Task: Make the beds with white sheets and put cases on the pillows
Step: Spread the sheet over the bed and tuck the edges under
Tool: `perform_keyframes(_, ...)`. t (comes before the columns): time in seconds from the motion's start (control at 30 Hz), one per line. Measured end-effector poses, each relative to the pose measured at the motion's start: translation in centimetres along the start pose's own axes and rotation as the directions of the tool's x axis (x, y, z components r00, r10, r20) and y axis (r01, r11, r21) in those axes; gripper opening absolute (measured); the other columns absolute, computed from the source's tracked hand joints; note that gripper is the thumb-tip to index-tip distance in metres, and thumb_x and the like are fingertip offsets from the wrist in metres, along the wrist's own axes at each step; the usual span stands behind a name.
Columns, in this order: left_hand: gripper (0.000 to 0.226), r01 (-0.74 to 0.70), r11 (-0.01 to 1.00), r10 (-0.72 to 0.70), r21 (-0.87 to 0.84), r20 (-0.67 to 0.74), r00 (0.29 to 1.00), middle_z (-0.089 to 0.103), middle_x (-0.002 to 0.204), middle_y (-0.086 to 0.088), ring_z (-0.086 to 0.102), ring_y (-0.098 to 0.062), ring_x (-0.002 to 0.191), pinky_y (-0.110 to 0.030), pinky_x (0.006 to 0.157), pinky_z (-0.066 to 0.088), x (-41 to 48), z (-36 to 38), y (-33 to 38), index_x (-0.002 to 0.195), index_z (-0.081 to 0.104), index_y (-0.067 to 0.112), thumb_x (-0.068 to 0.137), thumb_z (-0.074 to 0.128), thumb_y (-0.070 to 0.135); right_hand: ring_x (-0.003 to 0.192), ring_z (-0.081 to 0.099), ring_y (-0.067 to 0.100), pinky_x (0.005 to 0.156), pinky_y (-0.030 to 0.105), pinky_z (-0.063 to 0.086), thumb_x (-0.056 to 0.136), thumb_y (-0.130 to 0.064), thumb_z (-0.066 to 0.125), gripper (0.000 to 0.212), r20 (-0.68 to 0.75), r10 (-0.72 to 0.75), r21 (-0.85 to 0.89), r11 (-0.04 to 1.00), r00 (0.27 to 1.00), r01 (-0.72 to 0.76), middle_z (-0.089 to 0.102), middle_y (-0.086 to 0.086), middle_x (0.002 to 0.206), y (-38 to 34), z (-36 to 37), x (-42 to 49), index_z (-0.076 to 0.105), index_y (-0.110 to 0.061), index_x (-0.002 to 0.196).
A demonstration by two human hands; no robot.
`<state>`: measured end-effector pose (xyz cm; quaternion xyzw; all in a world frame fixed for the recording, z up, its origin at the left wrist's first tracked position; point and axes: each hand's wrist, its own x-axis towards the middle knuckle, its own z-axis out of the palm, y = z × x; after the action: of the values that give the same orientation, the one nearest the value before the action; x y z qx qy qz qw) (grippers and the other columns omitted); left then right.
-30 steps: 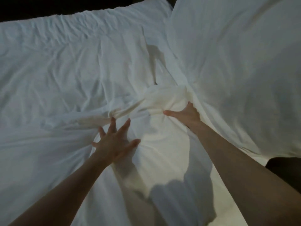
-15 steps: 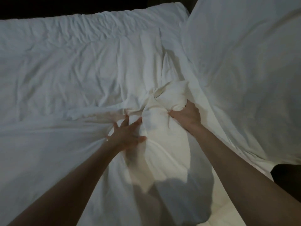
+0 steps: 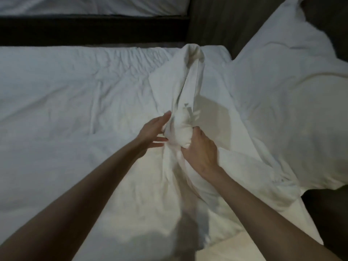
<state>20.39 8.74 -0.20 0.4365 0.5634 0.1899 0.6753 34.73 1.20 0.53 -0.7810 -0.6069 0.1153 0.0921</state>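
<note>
A white sheet (image 3: pixel 75 95) covers the bed, wrinkled across its whole top. At the middle, part of it is gathered into a raised bunch (image 3: pixel 185 102) that stands up off the mattress. My right hand (image 3: pixel 200 150) grips the lower end of this bunch, fingers curled round a wad of cloth. My left hand (image 3: pixel 152 131) lies against the bunch's left side with straight fingers, thumb under it. A large white pillow (image 3: pixel 286 102) lies to the right, partly on the sheet.
A dark gap and bed frame (image 3: pixel 90 29) run along the far edge of the bed. Beyond it lies a second white bed (image 3: pixel 84 4). Dark floor (image 3: pixel 327 213) shows at the right, below the pillow.
Both hands came together and lifted the gathered cloth upward off the bed. My right hand closed round the wad. The view tilted up, showing the far bed.
</note>
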Motion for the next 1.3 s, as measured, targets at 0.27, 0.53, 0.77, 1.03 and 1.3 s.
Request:
perform_keyframes(0.27,0.053,0.005,1.000,-0.008,0.020,0.122,0.993,0.068,0.109,0.001,0.068,-0.019,0.096,-0.038,0.087,0.057,-6.5,-11.3,-0.4,0.115,0.056,0.027,0.076,0.069,0.061,0.105,0.058,0.030,0.073,0.031,0.037,0.090,-0.029,0.061,0.039,0.213,-0.080,0.121,0.991,0.974,0.055,0.060,0.007,0.117,-14.0,0.4,-5.7,0.047,-0.009,0.121)
perform_keyframes(0.53,0.035,-0.049,0.998,0.052,-0.037,0.080,0.995,0.069,0.112,-0.006,0.068,-0.020,0.097,-0.037,0.084,0.057,-11.9,-26.7,-3.9,0.116,0.057,0.021,0.085,0.070,0.034,0.098,0.059,0.016,0.069,0.020,0.042,0.081,-0.015,0.069,0.053,0.416,-0.053,0.485,0.857,0.908,-0.173,0.060,-0.002,0.111,-29.9,2.8,-9.1,0.050,-0.014,0.132)
perform_keyframes(0.77,0.047,-0.164,0.978,0.167,-0.128,0.007,0.986,0.068,0.114,0.003,0.067,-0.017,0.102,-0.037,0.087,0.056,-16.1,-39.7,-6.2,0.127,0.051,0.032,0.085,0.071,0.026,0.101,0.062,0.021,0.089,0.038,0.051,0.078,-0.020,0.073,0.043,0.367,-0.029,0.613,0.759,0.930,-0.219,0.065,0.004,0.111,-43.1,8.1,-11.5,0.055,-0.011,0.116)
perform_keyframes(1.03,0.064,0.107,0.992,-0.118,-0.065,-0.191,0.974,0.032,0.153,-0.007,0.042,-0.031,0.128,-0.041,0.100,0.037,-17.2,-49.2,-15.0,0.152,0.016,0.030,0.099,0.052,0.031,0.126,0.049,0.025,0.099,0.027,0.038,0.086,-0.001,0.055,0.045,0.617,-0.110,0.474,0.843,0.779,-0.256,0.056,0.008,0.130,-47.5,15.6,-14.5,0.054,-0.005,0.132)
perform_keyframes(1.3,0.115,0.186,0.980,-0.169,0.075,-0.191,0.967,0.013,0.160,-0.005,0.021,-0.027,0.144,-0.046,0.114,0.027,-18.8,-45.4,-20.8,0.154,-0.006,0.020,0.076,0.072,0.055,0.125,0.050,0.018,0.101,0.018,0.033,0.087,0.005,0.045,0.050,0.399,-0.041,0.391,0.911,0.916,-0.130,0.054,0.004,0.136,-43.2,15.8,-15.7,0.055,-0.014,0.131)
